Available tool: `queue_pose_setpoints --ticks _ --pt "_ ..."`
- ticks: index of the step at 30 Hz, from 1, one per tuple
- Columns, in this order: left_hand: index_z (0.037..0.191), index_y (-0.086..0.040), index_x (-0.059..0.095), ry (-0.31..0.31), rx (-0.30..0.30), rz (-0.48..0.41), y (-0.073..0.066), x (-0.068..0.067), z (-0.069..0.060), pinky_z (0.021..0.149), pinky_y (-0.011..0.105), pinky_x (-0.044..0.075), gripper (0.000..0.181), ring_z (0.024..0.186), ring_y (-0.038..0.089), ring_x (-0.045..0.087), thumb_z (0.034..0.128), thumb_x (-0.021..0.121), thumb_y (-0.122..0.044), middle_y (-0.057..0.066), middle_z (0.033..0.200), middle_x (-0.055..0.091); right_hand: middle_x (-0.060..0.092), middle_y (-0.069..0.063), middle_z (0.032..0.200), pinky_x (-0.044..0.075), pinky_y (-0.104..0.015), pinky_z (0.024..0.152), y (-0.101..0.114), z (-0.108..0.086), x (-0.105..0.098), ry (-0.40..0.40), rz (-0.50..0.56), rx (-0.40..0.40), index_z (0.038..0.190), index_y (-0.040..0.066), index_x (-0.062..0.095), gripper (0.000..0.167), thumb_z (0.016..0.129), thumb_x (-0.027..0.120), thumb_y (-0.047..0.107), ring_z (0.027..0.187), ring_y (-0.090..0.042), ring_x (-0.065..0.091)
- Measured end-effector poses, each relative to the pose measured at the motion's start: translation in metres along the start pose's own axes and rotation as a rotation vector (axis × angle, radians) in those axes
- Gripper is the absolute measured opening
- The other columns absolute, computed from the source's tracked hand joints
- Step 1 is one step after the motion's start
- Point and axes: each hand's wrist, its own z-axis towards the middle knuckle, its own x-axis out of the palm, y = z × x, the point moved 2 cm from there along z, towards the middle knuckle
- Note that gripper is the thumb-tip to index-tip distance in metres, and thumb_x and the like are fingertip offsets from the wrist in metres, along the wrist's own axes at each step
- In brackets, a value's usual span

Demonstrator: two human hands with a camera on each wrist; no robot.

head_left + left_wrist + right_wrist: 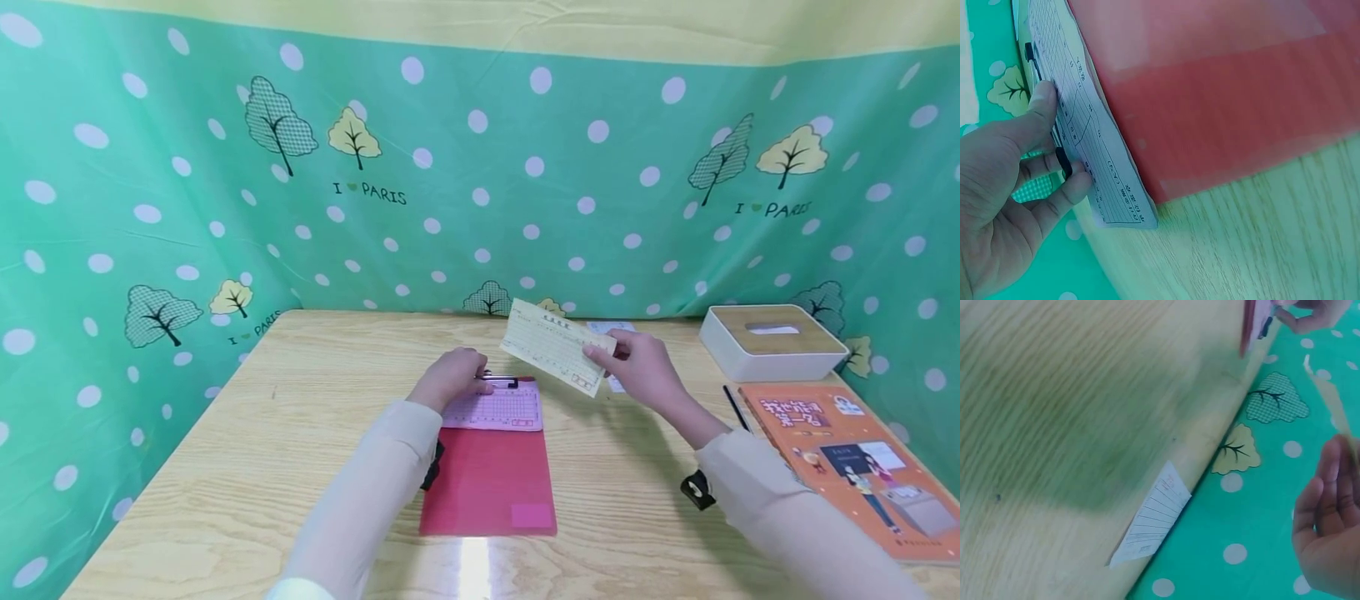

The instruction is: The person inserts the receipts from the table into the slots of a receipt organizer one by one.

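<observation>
A red clipboard (487,483) lies on the table with pink printed slips (495,410) at its top end. My left hand (453,377) is at that end and pinches the black wire clip (1063,159), thumb on one side and fingers on the other. In the left wrist view the slips lie beneath the clip. My right hand (641,367) holds a pale yellow printed slip (555,346) by its right edge, raised above the table and tilted. The slip (1335,403) appears nearly edge-on in the right wrist view. Behind the right hand, a white slip (1154,519) lies near the table's far edge.
To the right stand a white tissue box with a wooden lid (795,337) and an orange book (825,425). A dark pen (737,407) lies left of the book. A green dotted curtain (525,208) hangs behind the wooden table (300,433).
</observation>
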Motion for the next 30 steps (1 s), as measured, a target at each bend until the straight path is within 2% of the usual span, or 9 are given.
queue_pose_setpoints --ticks 4,8,11,15,19,22,26,30 --pt "0.076 -0.009 0.058 -0.014 0.009 0.002 0.000 0.000 0.000 0.073 0.035 0.048 0.030 0.071 0.017 0.050 0.0886 0.080 -0.026 0.002 0.076 0.059 0.068 -0.008 0.076 0.039 -0.027 0.053 0.005 -0.004 -0.006 0.002 0.062 -0.017 0.104 0.002 0.070 0.031 0.099 0.068 0.033 0.065 -0.021 0.055" --pt "0.077 -0.009 0.059 -0.013 0.004 -0.010 0.000 0.001 0.000 0.072 0.035 0.048 0.028 0.071 0.017 0.050 0.0886 0.080 -0.025 0.002 0.076 0.059 0.069 -0.004 0.074 0.039 -0.027 0.052 0.008 -0.009 -0.010 0.034 0.103 -0.034 0.100 0.002 0.070 0.027 0.098 0.070 0.029 0.064 -0.018 0.056" --pt "0.078 -0.009 0.060 -0.016 0.002 -0.013 0.000 0.001 0.000 0.074 0.035 0.049 0.026 0.072 0.017 0.052 0.0882 0.080 -0.022 0.002 0.077 0.059 0.071 -0.003 0.076 0.041 -0.027 0.053 0.009 -0.012 -0.011 0.123 0.146 -0.041 0.102 0.001 0.071 0.025 0.097 0.072 0.025 0.066 -0.017 0.061" --pt "0.079 -0.009 0.061 -0.032 0.022 0.001 0.001 0.001 -0.001 0.075 0.036 0.050 0.024 0.074 0.018 0.054 0.0888 0.080 -0.019 0.003 0.078 0.059 0.073 -0.003 0.079 0.040 -0.025 0.055 0.008 -0.015 -0.006 0.307 0.191 -0.068 0.104 0.000 0.072 0.023 0.098 0.070 0.021 0.067 -0.014 0.060" --pt "0.076 -0.009 0.058 -0.031 0.025 0.003 0.002 0.001 -0.001 0.072 0.035 0.048 0.027 0.072 0.017 0.050 0.0900 0.079 -0.020 0.002 0.075 0.056 0.070 -0.002 0.076 0.035 -0.024 0.054 0.007 -0.018 0.006 0.437 0.204 -0.085 0.099 0.001 0.071 0.019 0.096 0.071 0.020 0.063 -0.012 0.051" --pt "0.075 -0.010 0.056 -0.022 0.013 0.000 0.002 0.001 -0.001 0.070 0.034 0.045 0.031 0.070 0.016 0.047 0.0903 0.079 -0.024 0.001 0.074 0.054 0.069 -0.002 0.075 0.036 -0.024 0.055 0.007 -0.018 0.021 0.478 0.224 -0.062 0.101 0.001 0.071 0.020 0.095 0.072 0.020 0.063 -0.013 0.050" --pt "0.074 -0.011 0.056 -0.019 0.002 -0.002 0.001 0.001 -0.002 0.069 0.033 0.044 0.032 0.071 0.016 0.047 0.0903 0.078 -0.027 0.001 0.074 0.054 0.070 -0.002 0.076 0.041 -0.025 0.058 0.009 -0.017 0.044 0.485 0.248 -0.006 0.100 0.000 0.071 0.020 0.094 0.073 0.020 0.066 -0.013 0.054" --pt "0.075 -0.010 0.057 -0.020 0.001 -0.002 0.001 0.000 -0.003 0.071 0.034 0.045 0.032 0.072 0.017 0.048 0.0909 0.078 -0.027 0.001 0.075 0.055 0.071 0.000 0.080 0.044 -0.026 0.061 0.015 -0.015 0.066 0.460 0.225 0.061 0.103 0.003 0.073 0.020 0.094 0.074 0.021 0.069 -0.012 0.057"
